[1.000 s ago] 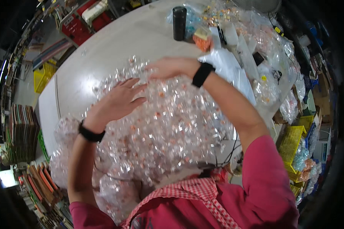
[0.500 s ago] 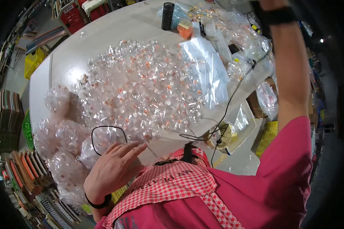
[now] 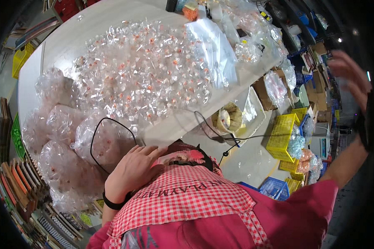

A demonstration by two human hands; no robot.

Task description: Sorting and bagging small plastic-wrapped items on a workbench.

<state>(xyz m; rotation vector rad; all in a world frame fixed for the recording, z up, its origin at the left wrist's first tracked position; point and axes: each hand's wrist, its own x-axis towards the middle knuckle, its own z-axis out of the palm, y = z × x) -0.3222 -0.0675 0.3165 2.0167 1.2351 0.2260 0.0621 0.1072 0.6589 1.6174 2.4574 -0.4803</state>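
My left hand [image 3: 135, 170] rests palm down by the front of my red checked apron [image 3: 191, 191]. Its fingers are stretched out and hold nothing; a dark band circles the wrist. Nearest to it are big filled clear plastic bags [image 3: 66, 164] and a thin black cord curving past the wrist. My right hand [image 3: 350, 76] is raised at the far right, away from the table, blurred, with fingers apart and nothing visible in it. Across the white table [image 3: 70, 31] spreads a heap of small clear packets [image 3: 141, 79] with white and orange bits inside.
Flat clear plastic sheets [image 3: 216, 50] lie right of the heap, with more loose plastic bags behind. On the right are a round tub [image 3: 228, 118], yellow crates [image 3: 280, 135] and a blue basket [image 3: 274, 189]. Stacked boards [image 3: 14, 182] stand at the lower left.
My right arm has swung from the upper right outward and down, farther to the right. The view has shifted, showing more of the crates. My left hand stays by the apron.
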